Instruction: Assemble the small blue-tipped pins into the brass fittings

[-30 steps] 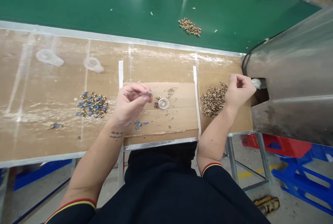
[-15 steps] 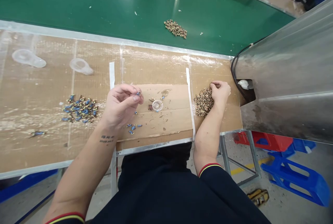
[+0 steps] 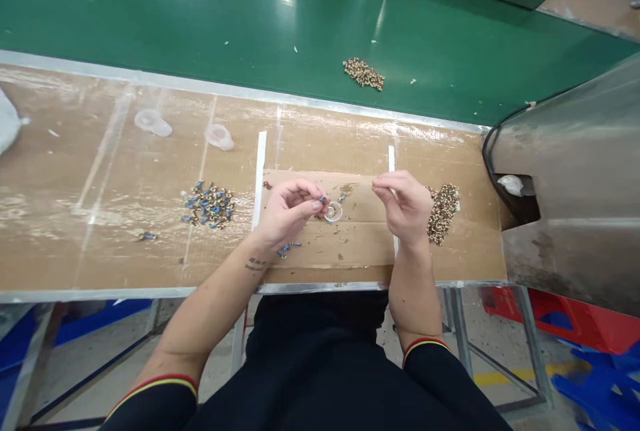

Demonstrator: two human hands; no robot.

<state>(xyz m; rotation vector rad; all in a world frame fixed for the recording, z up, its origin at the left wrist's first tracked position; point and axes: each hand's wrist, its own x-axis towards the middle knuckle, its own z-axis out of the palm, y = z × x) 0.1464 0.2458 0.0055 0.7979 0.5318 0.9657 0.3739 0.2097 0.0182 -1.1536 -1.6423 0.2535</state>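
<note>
My left hand (image 3: 287,217) is closed in a pinch on a small blue part (image 3: 323,200), above the brown cardboard sheet (image 3: 367,244). Close by its fingertips, a small clear cup (image 3: 341,216) rests on the sheet, with a little stick-like thing leaning in it. My right hand (image 3: 406,207) hovers over the sheet's right edge, thumb and fingers pressed together; whatever they hold is too small to make out. Behind that hand lies a pile of small brass-coloured pieces (image 3: 443,214). Several loose blue parts (image 3: 287,249) lie below my left hand.
To the left sits a heap of blue-and-brass pieces (image 3: 209,206), with one stray piece (image 3: 148,236). Two clear plastic scoops (image 3: 219,137) lie farther back. Another brass pile (image 3: 364,74) is on the green surface (image 3: 200,4). A metal housing (image 3: 580,197) borders the right side.
My right hand has left the brass pile and moved left, nearer my left hand. The left hand still pinches the blue part. The camera view has shifted left.
</note>
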